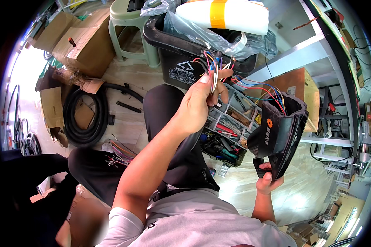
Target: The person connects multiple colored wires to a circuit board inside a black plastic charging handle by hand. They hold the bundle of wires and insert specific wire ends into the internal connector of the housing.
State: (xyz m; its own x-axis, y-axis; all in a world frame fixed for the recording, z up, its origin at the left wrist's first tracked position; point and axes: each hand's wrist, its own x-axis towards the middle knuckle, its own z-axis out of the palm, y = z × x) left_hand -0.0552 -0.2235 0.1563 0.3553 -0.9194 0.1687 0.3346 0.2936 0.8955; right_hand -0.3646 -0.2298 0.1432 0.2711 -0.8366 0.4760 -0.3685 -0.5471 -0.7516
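Observation:
My left hand (198, 103) is raised in front of my knees, its thumb and fingers closed on a bundle of thin coloured wires (213, 61) whose ends fan out above the fingers. On the right, my right hand (269, 182) grips the lower end of a black plastic housing (285, 142), fingers through its handle-like opening. The housing is tilted, and its open top has a rough dark rim. Red, blue, yellow and green wires (268, 88) come out of that opening and arc up toward my left hand. Whether both sets join is hidden by my fingers.
A black bin (175, 61) with plastic bags and a white roll (231, 16) stands ahead. Below it lies a tool organizer (231, 123). Coiled black hose (70, 119), cardboard boxes (84, 45) and a stool (130, 37) are left. Metal racks line the right. Another person sits at lower left.

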